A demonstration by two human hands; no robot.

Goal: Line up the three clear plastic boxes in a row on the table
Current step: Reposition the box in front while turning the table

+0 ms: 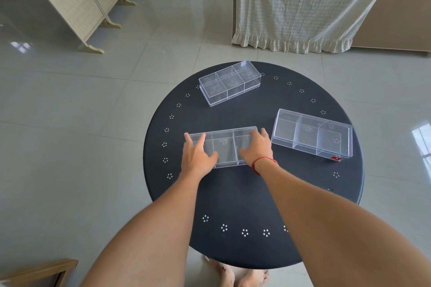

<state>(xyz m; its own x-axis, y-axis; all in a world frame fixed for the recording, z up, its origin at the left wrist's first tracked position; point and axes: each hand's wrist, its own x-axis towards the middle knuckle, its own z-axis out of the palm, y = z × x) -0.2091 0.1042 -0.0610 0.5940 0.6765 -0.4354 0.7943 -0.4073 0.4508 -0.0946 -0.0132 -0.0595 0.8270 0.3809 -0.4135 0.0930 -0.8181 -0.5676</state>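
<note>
Three clear plastic boxes, each split into three compartments, lie on a round dark table (pixel 233 193). The near box (pixel 225 144) sits at the table's middle-left, and both my hands grip it: my left hand (pixel 198 155) on its left end, my right hand (pixel 256 148) on its right end, fingers over the far edge and thumbs on the near side. A second box (pixel 312 134) lies to the right, slightly angled, with a red label at its near corner. The third box (pixel 229 82) lies at the far side, turned diagonally.
The table has rings of small white dot clusters near its rim. On the tiled floor beyond stand a folding screen (pixel 77 0) at far left and a curtain-covered frame (pixel 303 4) at far right. A wooden frame corner (pixel 46 270) shows at bottom left. My bare feet are under the table's near edge.
</note>
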